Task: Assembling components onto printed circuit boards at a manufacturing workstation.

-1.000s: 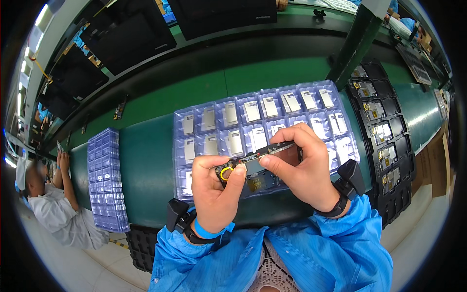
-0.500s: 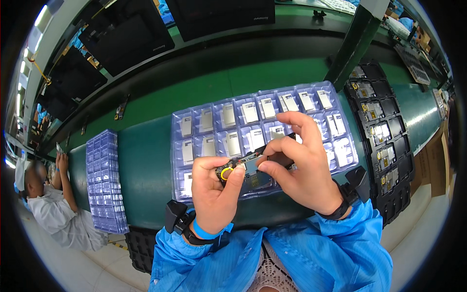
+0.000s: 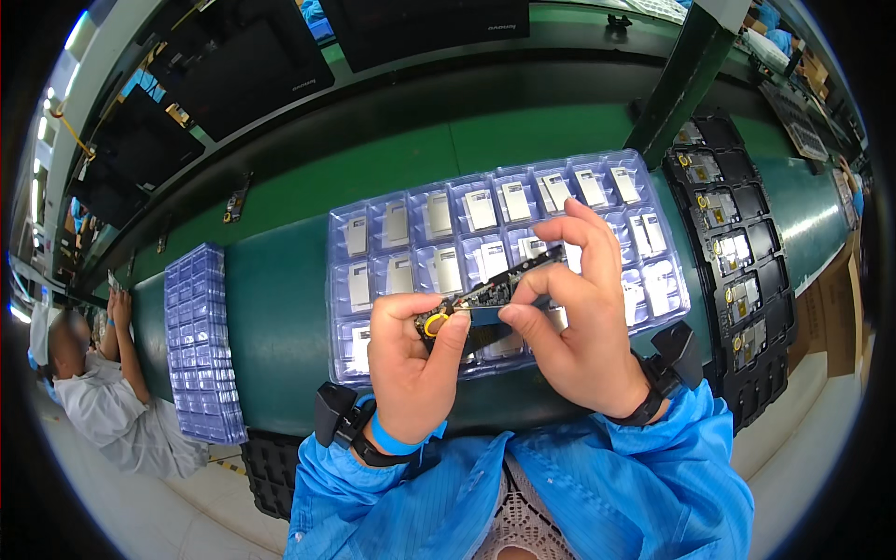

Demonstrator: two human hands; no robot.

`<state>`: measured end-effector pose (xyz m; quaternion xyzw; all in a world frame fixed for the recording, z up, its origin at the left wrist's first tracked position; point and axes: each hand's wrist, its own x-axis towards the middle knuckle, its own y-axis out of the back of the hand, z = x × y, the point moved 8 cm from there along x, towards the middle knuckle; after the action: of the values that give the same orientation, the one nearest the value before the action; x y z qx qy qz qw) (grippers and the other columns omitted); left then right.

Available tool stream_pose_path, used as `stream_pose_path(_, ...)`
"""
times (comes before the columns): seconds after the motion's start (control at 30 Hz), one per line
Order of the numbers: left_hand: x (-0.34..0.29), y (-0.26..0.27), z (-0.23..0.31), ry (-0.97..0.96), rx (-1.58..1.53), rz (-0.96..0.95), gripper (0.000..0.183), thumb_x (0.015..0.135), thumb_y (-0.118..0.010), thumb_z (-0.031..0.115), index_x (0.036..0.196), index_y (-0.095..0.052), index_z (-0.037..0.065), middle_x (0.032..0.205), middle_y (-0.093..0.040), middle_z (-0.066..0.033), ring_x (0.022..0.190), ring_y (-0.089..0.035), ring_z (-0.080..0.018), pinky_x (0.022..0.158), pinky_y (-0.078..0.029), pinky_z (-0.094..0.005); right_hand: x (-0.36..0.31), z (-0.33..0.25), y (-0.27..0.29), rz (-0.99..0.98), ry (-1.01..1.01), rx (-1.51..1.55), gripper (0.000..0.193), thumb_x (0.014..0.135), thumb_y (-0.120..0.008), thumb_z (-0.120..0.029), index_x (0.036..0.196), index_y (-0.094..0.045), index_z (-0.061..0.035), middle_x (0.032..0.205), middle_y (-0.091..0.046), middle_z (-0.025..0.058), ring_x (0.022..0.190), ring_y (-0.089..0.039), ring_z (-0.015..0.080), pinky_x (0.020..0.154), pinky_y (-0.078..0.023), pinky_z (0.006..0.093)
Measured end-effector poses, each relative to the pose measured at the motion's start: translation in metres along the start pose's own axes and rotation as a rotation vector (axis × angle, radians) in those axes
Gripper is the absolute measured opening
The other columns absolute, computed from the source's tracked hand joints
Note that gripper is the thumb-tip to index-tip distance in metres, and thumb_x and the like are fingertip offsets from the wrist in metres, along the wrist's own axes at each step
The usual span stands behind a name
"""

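Observation:
A phone circuit-board assembly (image 3: 487,295), dark with a yellow ring at its left end, is held tilted above the tray. My left hand (image 3: 408,364) pinches that ringed end between thumb and fingers. On the other side, my right hand (image 3: 583,341) has thumb and index finger closed at the assembly's right part, its other fingers raised. A bluish flat part hangs along the lower edge, partly hidden by my fingers. Beneath both hands lies a clear plastic tray (image 3: 377,254), its pockets holding silvery rectangular pieces (image 3: 438,217).
Stacked clear trays (image 3: 198,345) stand left on the green belt (image 3: 280,294). At right, a black tray (image 3: 761,247) carries several phone assemblies beside a green post (image 3: 686,89). Dark monitors (image 3: 238,61) line the back. A similar assembly (image 3: 237,198) lies behind; a person (image 3: 107,397) sits at left.
The assembly has turned in my fingers, so more of its component side shows and its right end sits higher. My right hand's raised fingers have stretched upward; my left hand stays nearly still.

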<state>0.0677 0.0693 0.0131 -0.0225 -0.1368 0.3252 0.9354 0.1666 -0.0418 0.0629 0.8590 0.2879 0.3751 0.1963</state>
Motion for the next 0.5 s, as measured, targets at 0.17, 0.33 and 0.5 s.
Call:
stream_pose_path(0.17, 0.0014, -0.0025, 0.0009, 0.021, -0.026, 0.012, 0.026, 0.083, -0.052, -0.006, 0.103, -0.037, 0.003, 0.088, -0.053, -0.0072, 0.077, -0.049, -0.007, 0.066, -0.041, -0.0193, 0.0028, 0.0045, 0.0011, 0.024, -0.004, -0.018, 0.014, 0.063, -0.071, -0.007, 0.069, -0.058, -0.0059, 0.109, -0.045, 0.016, 0.115, -0.036, 0.04, 0.096, -0.027, 0.0477)
stream_pose_path(0.33, 0.0011, -0.0022, -0.0005, 0.066, -0.025, 0.022, 0.028, 0.083, -0.052, -0.006, 0.103, -0.037, 0.005, 0.085, -0.053, -0.0054, 0.074, -0.049, -0.0056, 0.064, -0.04, -0.0186, 0.0028, 0.0061, 0.001, 0.043, -0.013, -0.017, 0.014, 0.063, -0.071, -0.006, 0.069, -0.058, -0.0052, 0.108, -0.045, 0.0159, 0.113, -0.038, 0.0387, 0.095, -0.029, 0.0461)
stream_pose_path(0.5, 0.0013, -0.002, -0.0009, 0.076, -0.025, 0.022, 0.027, 0.084, -0.052, -0.005, 0.103, -0.037, 0.005, 0.083, -0.053, -0.0046, 0.071, -0.047, -0.0043, 0.06, -0.038, -0.0177, 0.0012, 0.0059, -0.0007, 0.061, 0.005, -0.007, 0.018, 0.061, -0.072, -0.004, 0.072, -0.058, -0.0042, 0.106, -0.045, 0.0156, 0.113, -0.038, 0.0347, 0.093, -0.032, 0.0429)
